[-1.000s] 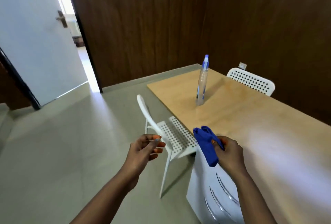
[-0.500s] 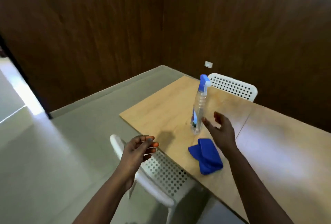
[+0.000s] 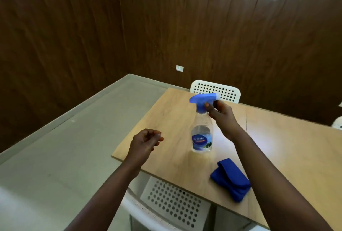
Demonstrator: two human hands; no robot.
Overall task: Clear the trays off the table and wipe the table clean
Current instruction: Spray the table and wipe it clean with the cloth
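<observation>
A clear spray bottle with a blue trigger head and a blue label stands near the left end of the light wooden table. My right hand grips the bottle's blue neck just under the trigger. A folded blue cloth lies on the table near the front edge, right of the bottle, untouched. My left hand hovers over the table's left corner with fingers loosely curled and holds nothing. No trays are in view.
A white perforated chair is tucked under the table's near edge below my arms. Another white chair stands at the far side against the dark wood wall. Grey floor lies to the left.
My right hand let go of the blue cloth, which now lies on the table, then reached forward and closed on the spray bottle's neck. My view swung right, away from the door.
</observation>
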